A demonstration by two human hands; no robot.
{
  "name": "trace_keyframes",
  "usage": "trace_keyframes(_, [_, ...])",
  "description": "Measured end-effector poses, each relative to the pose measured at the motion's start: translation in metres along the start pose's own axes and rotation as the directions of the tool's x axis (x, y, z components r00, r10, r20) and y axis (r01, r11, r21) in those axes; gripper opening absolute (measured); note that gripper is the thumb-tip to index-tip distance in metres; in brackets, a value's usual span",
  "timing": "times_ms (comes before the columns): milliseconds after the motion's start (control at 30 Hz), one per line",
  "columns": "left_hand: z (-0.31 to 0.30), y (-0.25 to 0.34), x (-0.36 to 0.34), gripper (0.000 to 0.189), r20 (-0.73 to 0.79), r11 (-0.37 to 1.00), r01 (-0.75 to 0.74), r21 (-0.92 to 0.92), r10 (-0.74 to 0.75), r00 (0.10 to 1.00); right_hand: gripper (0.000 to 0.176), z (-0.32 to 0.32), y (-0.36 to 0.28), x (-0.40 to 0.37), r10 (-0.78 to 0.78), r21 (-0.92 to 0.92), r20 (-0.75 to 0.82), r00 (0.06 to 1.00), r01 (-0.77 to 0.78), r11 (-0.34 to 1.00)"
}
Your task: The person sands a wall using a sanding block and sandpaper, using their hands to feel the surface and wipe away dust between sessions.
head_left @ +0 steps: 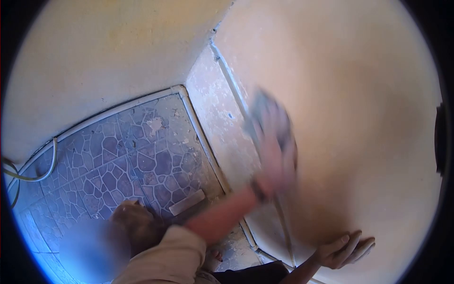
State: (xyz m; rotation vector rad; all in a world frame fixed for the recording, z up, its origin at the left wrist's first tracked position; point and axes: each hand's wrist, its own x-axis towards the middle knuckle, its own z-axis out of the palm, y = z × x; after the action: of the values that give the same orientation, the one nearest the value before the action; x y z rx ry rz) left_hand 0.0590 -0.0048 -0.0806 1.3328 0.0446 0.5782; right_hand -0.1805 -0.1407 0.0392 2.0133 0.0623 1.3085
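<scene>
My left hand, smeared by motion, is pressed over a grey cloth-like piece against the pale wall. Blur hides the exact kind of the piece and how the fingers close on it. A dark band circles the left wrist, below a beige sleeve. At the lower right my right hand is empty, fingers apart, at the wall surface; whether it touches cannot be made out. Along the wall beside the left hand runs a thin ledge line with chipped paint.
Stone-patterned floor tiles lie at the left, edged by a pale pipe. A flat oblong block rests on the floor. A hose loops at the far left. A blurred patch covers the lower left.
</scene>
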Motion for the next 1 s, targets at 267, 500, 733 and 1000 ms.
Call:
trace_keyframes(267, [0.000,-0.053,0.091,0.059,0.063,0.996,-0.032,-0.087,0.038,0.997,0.028,-0.001,-0.004,-0.001,0.069,0.027,0.014,0.998,-0.069,0.997])
trace_keyframes(500, [-0.003,0.013,-0.130,0.065,0.342,0.994,-0.099,0.043,0.079,0.936,0.026,0.006,0.000,-0.005,0.010,0.025,-0.068,0.998,-0.008,1.000])
trace_keyframes(733, [-0.018,-0.020,0.102,0.049,0.031,0.987,0.047,-0.154,-0.043,0.999,0.028,0.000,-0.006,-0.003,-0.009,0.009,0.030,1.000,0.008,1.000])
trace_keyframes(1000, [0.000,0.000,-0.008,0.055,-0.069,1.000,0.016,-0.023,-0.017,0.997,0.026,0.004,-0.007,-0.006,0.005,0.057,-0.024,1.000,-0.003,0.998])
